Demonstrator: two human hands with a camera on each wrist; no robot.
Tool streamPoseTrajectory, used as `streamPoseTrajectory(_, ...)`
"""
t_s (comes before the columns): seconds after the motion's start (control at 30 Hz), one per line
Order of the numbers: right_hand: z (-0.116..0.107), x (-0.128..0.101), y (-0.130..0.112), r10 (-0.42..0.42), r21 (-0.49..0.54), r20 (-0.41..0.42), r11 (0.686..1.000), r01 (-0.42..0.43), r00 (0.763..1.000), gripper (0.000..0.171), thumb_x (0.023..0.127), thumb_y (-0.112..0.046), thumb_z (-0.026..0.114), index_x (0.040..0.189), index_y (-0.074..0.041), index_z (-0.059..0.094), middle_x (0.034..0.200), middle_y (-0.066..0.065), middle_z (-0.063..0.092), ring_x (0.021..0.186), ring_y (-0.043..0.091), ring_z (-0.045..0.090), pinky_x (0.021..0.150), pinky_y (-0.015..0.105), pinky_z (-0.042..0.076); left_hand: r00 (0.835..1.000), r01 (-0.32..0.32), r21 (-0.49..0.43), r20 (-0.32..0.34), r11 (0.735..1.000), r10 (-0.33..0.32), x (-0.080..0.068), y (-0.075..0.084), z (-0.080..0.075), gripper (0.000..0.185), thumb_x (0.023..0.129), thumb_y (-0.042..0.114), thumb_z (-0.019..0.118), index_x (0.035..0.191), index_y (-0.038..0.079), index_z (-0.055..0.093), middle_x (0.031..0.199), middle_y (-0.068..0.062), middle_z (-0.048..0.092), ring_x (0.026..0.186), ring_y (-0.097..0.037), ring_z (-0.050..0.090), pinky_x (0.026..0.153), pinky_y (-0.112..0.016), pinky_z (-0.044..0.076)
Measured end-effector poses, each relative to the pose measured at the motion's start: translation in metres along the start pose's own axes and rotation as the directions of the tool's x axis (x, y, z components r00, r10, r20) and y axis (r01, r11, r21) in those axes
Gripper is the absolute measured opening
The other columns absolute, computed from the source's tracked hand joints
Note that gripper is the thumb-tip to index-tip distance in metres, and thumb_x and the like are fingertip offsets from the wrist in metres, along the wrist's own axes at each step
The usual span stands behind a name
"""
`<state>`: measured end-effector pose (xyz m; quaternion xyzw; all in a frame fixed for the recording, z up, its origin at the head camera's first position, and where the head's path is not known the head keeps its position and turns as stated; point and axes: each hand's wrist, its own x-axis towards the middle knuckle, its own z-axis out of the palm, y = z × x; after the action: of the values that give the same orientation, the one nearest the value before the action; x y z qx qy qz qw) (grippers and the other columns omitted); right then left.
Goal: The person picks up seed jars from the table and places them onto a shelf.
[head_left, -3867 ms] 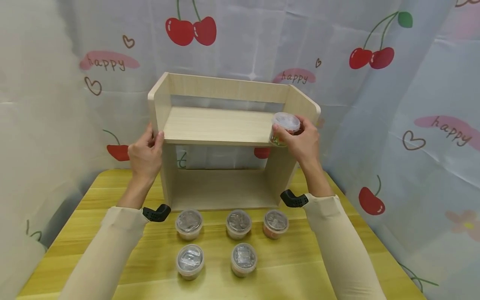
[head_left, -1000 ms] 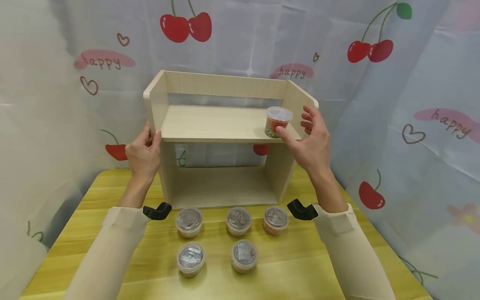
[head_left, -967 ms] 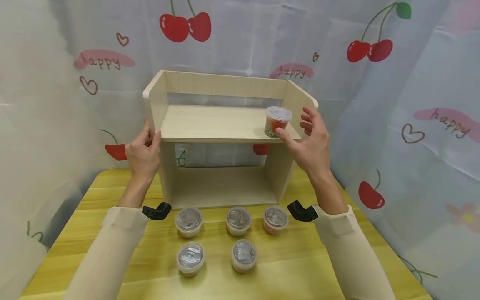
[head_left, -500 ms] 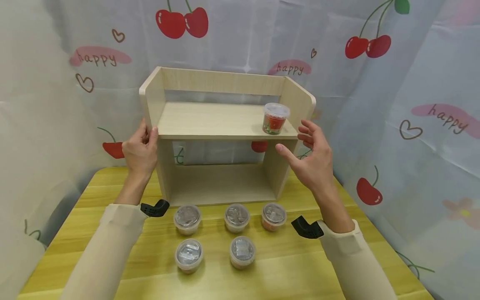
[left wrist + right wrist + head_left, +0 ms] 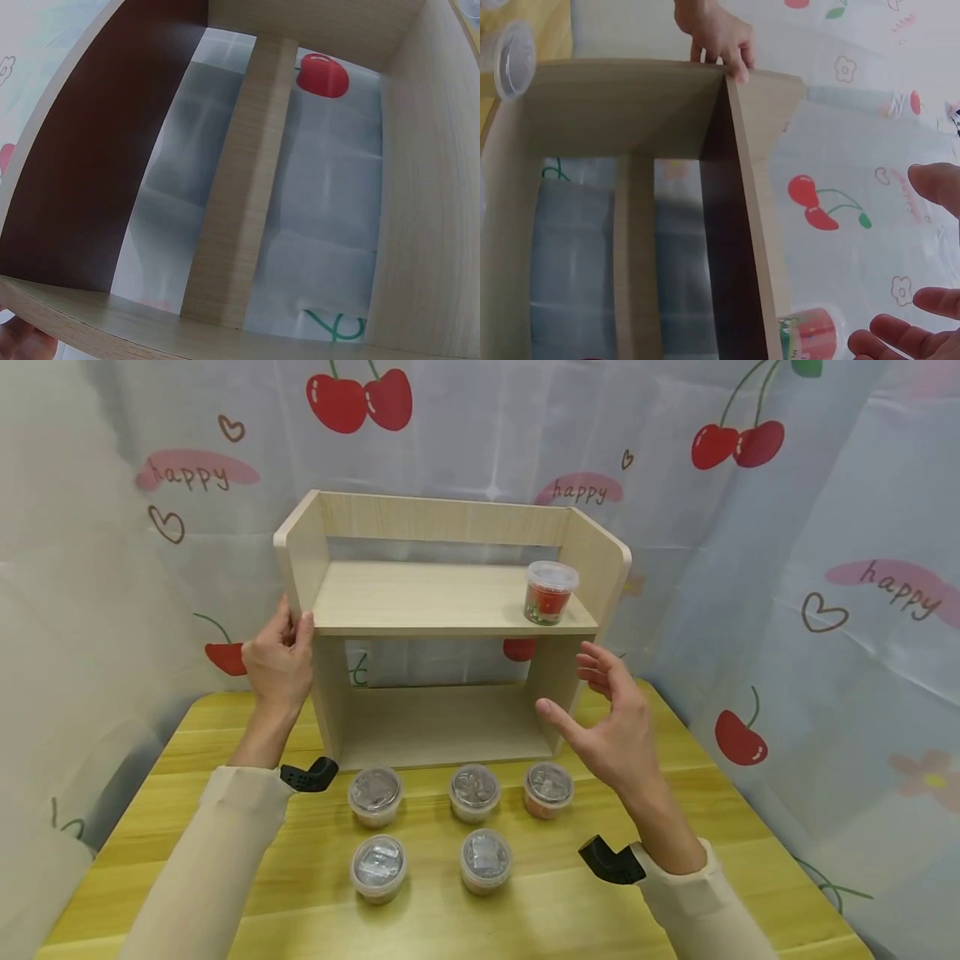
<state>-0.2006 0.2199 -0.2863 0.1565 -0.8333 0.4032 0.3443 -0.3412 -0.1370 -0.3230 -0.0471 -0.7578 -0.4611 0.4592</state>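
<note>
A small wooden two-tier shelf [image 5: 450, 531] stands on the table. My left hand [image 5: 279, 662] grips the edge of its left side panel, thumb in front; in the right wrist view that same left hand [image 5: 718, 34] curls over the panel. On the upper tier, near the right panel, sits a lidded plastic cup [image 5: 550, 593] with a red and green print. My right hand [image 5: 611, 722] is in the air in front of the shelf's lower right, fingers spread and holding nothing. In the right wrist view its fingers [image 5: 911, 334] appear beside the cup [image 5: 810, 334].
Several lidded tubs stand in front of the shelf, among them a front-left tub [image 5: 378, 867], a front-middle tub [image 5: 485, 860] and a back-right tub [image 5: 548, 789]. The yellow wood-grain table [image 5: 247, 877] carries everything. A cherry-print curtain [image 5: 465, 435] hangs behind and at the sides.
My right hand let go of the cup, leaving it on the upper tier, then drew back and down toward the table. My left hand keeps its grip on the shelf panel.
</note>
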Motion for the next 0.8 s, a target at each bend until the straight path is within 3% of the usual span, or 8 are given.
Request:
streamPoseTrajectory(0.27, 0.004, -0.025, 0.002, 0.005, -0.007, 0.038, 1.0, -0.004, 0.999, 0.08, 0.073, -0.016, 0.086, 0.141, -0.001, 0.047, 0.129, 0.015, 0.059, 0.115, 0.029, 0.058, 0.097, 0.044, 0.044, 1.0, -0.011, 0.006, -0.015, 1.0, 0.011, 0.002, 0.001, -0.001, 0.036, 0.099, 0.025, 0.06, 0.129, 0.005, 0.066, 0.084, -0.021, 0.069, 0.065, -0.003, 0.049, 0.064, -0.008, 0.039)
streamPoseTrajectory(0.6, 0.011, -0.056, 0.013, 0.039, -0.002, 0.08, 0.999, -0.039, 0.996, 0.079, 0.072, -0.013, 0.087, 0.14, -0.002, 0.049, 0.126, 0.013, 0.062, 0.113, 0.027, 0.06, 0.098, 0.03, 0.044, 1.0, 0.007, 0.008, 0.008, 1.0, -0.007, 0.0, 0.002, -0.001, 0.037, 0.1, 0.025, 0.059, 0.131, 0.006, 0.065, 0.087, -0.021, 0.07, 0.071, -0.025, 0.061, 0.067, -0.006, 0.04)
streamPoseTrajectory(0.8, 0.02, -0.075, 0.022, 0.059, -0.01, 0.118, 0.998, -0.058, 0.991, 0.079, 0.072, -0.015, 0.087, 0.14, -0.003, 0.049, 0.124, 0.012, 0.063, 0.112, 0.027, 0.06, 0.095, 0.043, 0.048, 1.0, 0.009, 0.011, 0.007, 1.0, -0.009, 0.0, 0.001, 0.0, 0.036, 0.1, 0.025, 0.06, 0.128, 0.005, 0.067, 0.091, -0.021, 0.072, 0.074, -0.028, 0.066, 0.067, -0.005, 0.039)
